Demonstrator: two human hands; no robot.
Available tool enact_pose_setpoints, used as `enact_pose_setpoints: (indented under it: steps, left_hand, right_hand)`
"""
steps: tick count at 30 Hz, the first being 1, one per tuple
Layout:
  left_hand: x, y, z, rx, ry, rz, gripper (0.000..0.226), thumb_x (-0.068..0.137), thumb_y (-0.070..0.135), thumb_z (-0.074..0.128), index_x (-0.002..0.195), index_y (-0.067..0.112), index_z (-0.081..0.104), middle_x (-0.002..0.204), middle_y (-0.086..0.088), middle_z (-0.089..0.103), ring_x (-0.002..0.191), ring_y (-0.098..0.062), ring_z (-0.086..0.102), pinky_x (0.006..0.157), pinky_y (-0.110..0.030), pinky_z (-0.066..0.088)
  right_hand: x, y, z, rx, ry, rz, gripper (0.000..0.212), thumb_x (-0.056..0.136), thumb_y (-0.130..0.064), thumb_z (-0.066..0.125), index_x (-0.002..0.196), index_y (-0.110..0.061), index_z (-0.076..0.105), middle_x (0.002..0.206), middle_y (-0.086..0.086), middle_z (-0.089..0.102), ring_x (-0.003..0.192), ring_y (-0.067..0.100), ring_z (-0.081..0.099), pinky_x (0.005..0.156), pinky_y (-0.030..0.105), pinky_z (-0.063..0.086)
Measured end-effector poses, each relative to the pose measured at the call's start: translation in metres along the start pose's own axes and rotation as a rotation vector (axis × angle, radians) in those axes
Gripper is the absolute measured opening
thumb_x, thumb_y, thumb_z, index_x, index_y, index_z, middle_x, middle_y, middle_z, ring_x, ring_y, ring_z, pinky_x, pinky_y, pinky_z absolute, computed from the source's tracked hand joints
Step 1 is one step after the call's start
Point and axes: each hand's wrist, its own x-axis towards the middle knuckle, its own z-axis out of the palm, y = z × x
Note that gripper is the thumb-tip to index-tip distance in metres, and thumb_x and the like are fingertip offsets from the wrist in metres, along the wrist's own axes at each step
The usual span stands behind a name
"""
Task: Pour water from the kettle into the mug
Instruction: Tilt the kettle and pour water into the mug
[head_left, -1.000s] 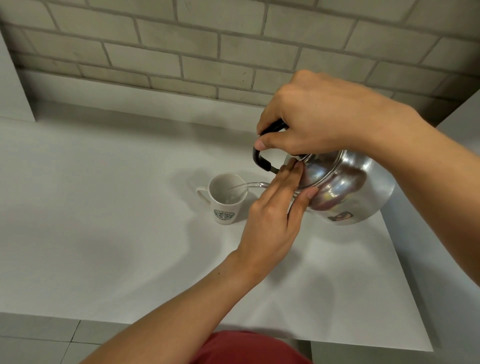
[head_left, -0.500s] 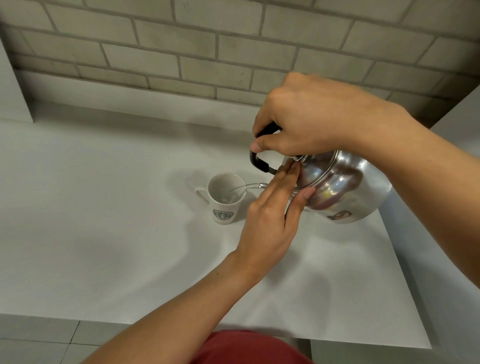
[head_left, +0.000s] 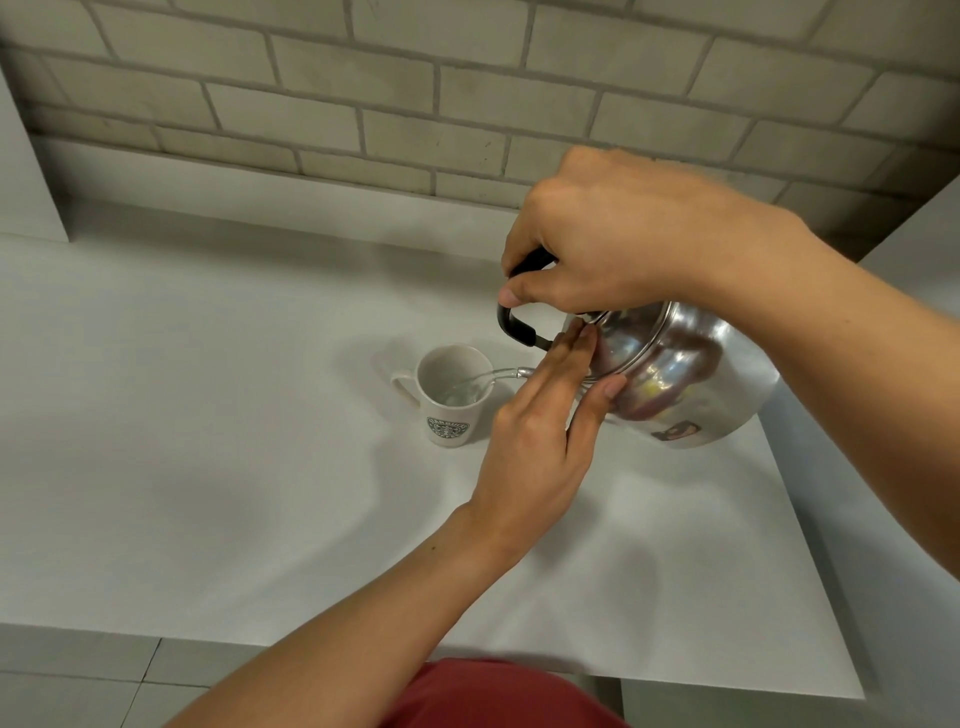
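Note:
A shiny steel kettle (head_left: 680, 384) is tipped to the left above the white table (head_left: 208, 493). My right hand (head_left: 623, 234) grips its black handle (head_left: 514, 325) from above. My left hand (head_left: 540, 431) lies flat against the kettle's lid, fingers together and thumb on the body. A thin stream of water (head_left: 480, 379) runs from the spout into the white mug (head_left: 451, 397), which stands upright left of the kettle with a green logo facing me and its handle to the left. A little water shows inside the mug. The spout is mostly hidden by my left hand.
A grey brick wall (head_left: 467, 93) rises behind the table. A white raised surface (head_left: 909, 249) borders the table on the right. The table's near edge (head_left: 260, 631) runs above a tiled floor (head_left: 78, 686). My red clothing (head_left: 493, 696) shows at the bottom.
The kettle and both hands have hardly moved. Water keeps running into the mug.

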Motion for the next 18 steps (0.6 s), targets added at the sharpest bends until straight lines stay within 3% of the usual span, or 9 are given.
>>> enact_pose_setpoints:
  steps: [3, 6, 12, 16, 18]
  left_hand:
    - [0.000, -0.001, -0.001, 0.017, -0.003, 0.011, 0.044, 0.103, 0.021, 0.059, 0.142, 0.000, 0.056, 0.145, -0.015, 0.060, 0.138, -0.020, 0.054, 0.113, -0.019, 0.040]
    - [-0.001, -0.003, -0.002, 0.027, -0.026, 0.014, 0.045, 0.104, 0.022, 0.058, 0.142, -0.001, 0.056, 0.147, -0.015, 0.058, 0.141, -0.020, 0.051, 0.115, -0.020, 0.037]
    - [-0.003, -0.006, -0.005, 0.066, -0.070, -0.006, 0.047, 0.104, 0.024, 0.056, 0.143, -0.002, 0.055, 0.150, -0.014, 0.056, 0.143, -0.021, 0.048, 0.118, -0.023, 0.035]
    - [0.000, -0.010, -0.013, 0.133, -0.135, 0.008, 0.046, 0.102, 0.020, 0.063, 0.143, 0.000, 0.057, 0.151, -0.014, 0.054, 0.144, -0.020, 0.047, 0.120, -0.027, 0.035]
    - [0.002, -0.013, -0.017, 0.155, -0.157, 0.029, 0.043, 0.100, 0.019, 0.065, 0.140, 0.001, 0.061, 0.148, -0.012, 0.057, 0.142, -0.016, 0.048, 0.119, -0.023, 0.034]
  right_hand:
    - [-0.002, 0.001, 0.002, 0.033, 0.004, 0.021, 0.022, 0.094, -0.049, 0.068, 0.094, -0.031, 0.081, 0.060, -0.013, 0.058, 0.065, 0.015, 0.059, 0.052, 0.027, 0.037]
    - [-0.004, 0.004, 0.004, 0.073, 0.003, 0.036, 0.023, 0.094, -0.049, 0.068, 0.097, -0.031, 0.081, 0.062, -0.014, 0.057, 0.067, 0.019, 0.061, 0.058, 0.033, 0.046]
    - [-0.008, 0.010, 0.014, 0.086, 0.062, 0.034, 0.027, 0.095, -0.052, 0.066, 0.102, -0.031, 0.082, 0.065, -0.013, 0.059, 0.074, 0.023, 0.062, 0.060, 0.032, 0.045]
    - [-0.020, 0.020, 0.026, 0.151, 0.156, 0.047, 0.027, 0.096, -0.051, 0.065, 0.105, -0.033, 0.082, 0.071, -0.015, 0.069, 0.065, 0.007, 0.058, 0.058, 0.029, 0.047]
    - [-0.029, 0.025, 0.034, 0.210, 0.231, 0.063, 0.028, 0.096, -0.050, 0.066, 0.108, -0.031, 0.083, 0.078, -0.014, 0.076, 0.061, 0.002, 0.057, 0.060, 0.024, 0.045]
